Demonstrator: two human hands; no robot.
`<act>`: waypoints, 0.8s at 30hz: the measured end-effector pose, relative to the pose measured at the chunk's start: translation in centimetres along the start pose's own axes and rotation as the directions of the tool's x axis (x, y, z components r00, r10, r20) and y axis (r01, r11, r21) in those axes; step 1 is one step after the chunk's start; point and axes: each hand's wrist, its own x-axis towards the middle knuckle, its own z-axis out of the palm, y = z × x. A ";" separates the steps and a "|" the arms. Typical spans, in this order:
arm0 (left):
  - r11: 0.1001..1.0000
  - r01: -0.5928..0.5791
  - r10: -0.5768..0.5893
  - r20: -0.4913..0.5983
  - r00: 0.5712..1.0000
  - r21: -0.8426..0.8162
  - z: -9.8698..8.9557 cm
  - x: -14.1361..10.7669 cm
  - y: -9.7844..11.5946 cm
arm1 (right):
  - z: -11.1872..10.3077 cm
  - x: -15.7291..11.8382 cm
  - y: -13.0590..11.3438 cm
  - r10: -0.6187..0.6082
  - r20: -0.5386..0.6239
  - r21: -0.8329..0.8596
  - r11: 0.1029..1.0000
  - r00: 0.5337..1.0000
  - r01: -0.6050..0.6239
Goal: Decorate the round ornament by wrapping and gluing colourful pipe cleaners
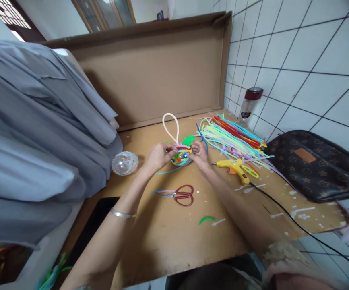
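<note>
Between my two hands, above the middle of the table, is a small round pipe-cleaner ornament [179, 162] in blue, yellow, red and orange. A white fuzzy loop [178, 131] rises from its top, and a green leaf-like piece [188, 140] sticks up behind it. The closed fingers of my left hand [161, 156] pinch its upper left edge. On the opposite side, my right hand [199, 155] has thumb and fingers closed at its upper right edge, by a yellow strand. Fingertips hide part of the ornament. Red-handled scissors [184, 196] lie nearer to me.
Right of my hands lie a yellow glue gun [231, 164] with a black cord and a pile of colourful pipe cleaners [231, 135]. Beyond are a dark patterned bag [319, 169] and a bottle [248, 105]. A clear ball [125, 163] sits left; a cardboard panel [153, 76] stands behind.
</note>
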 end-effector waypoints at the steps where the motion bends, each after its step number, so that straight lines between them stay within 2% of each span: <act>1: 1.000 -0.013 0.013 0.006 1.000 0.012 0.0 -0.1 -0.1 | 0.1 -0.1 0.0 0.003 -0.003 0.004 1.000 1.000 -0.002; 4: 0.998 -0.022 0.022 0.001 1.000 0.067 0.0 -0.2 -0.3 | 0.3 -0.2 0.0 0.014 -0.012 0.026 1.000 1.000 -0.013; 8: 0.977 0.049 -0.048 -0.013 0.999 0.208 -0.1 0.0 0.0 | 0.5 -0.4 -0.1 0.013 0.042 0.031 0.999 0.999 -0.014; 16: 0.942 0.056 -0.093 0.097 0.991 0.331 0.2 -0.1 1.7 | 0.6 -0.8 -0.5 0.001 0.112 0.164 0.986 0.994 -0.020; 24: 0.869 0.056 -0.103 0.069 0.992 0.492 0.7 -0.5 2.3 | 0.7 -0.8 -0.4 0.041 0.101 0.225 0.972 0.994 -0.063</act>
